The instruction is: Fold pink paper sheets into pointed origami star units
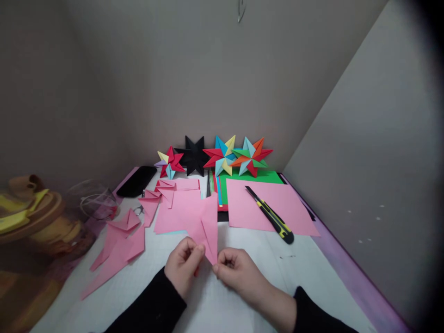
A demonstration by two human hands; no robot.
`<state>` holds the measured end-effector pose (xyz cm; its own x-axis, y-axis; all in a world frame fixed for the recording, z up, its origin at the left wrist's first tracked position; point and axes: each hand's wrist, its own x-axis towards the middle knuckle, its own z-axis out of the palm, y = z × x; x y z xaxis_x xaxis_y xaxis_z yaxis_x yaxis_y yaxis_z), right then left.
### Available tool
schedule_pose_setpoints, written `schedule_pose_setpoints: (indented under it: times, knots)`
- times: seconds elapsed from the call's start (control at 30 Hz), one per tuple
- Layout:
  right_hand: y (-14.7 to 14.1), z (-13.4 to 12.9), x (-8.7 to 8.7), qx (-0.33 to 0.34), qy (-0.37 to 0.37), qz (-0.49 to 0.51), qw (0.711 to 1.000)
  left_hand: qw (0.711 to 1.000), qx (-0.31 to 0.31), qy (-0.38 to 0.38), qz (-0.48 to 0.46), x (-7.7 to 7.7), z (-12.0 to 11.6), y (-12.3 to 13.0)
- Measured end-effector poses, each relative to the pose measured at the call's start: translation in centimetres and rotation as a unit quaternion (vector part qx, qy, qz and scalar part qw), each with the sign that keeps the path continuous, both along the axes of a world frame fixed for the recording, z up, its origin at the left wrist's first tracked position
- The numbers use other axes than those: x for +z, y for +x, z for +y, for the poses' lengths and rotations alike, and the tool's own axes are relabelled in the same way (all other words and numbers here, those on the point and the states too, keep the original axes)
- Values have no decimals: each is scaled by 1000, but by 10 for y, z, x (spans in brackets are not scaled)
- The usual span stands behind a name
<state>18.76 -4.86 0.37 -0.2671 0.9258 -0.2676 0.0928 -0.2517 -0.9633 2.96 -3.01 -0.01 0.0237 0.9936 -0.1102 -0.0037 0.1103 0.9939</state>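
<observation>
Between my hands is a partly folded piece of pink paper (pixel 210 226), narrowing to a point at its lower end. My left hand (pixel 183 263) pinches its lower left side between thumb and finger. At the pointed tip, my right hand (pixel 239 273) is closed on the paper's right edge. Just behind the held piece lies a flat pink sheet (pixel 175 212). To the left are several folded pink paper pieces (pixel 118 249), some overlapping. A yellow and black utility knife (pixel 270 215) rests on another pink sheet (pixel 294 203) to the right.
Several folded paper stars, among them a black star (pixel 194 156) and a multicoloured star (pixel 252 157), lean against the back wall. Green paper (pixel 255 176) lies below them. A black phone (pixel 137 181) sits at the back left. A brown and yellow object (pixel 34 212) stands at far left.
</observation>
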Motion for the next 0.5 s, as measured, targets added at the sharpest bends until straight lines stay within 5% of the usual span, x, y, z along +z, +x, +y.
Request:
schedule_pose_setpoints:
  times: [0.1,0.37,0.5]
  knots:
    - [1,0,-1,-10,11,8,1000,998,49,-6,-28,1,3,-1]
    - [-2,2,4,0,69,49,996,998,-56,-31,-16,-6,-9,9]
    - [-1,1,4,11,31,26,999,1000,-15,-12,-8,-3,-7,8]
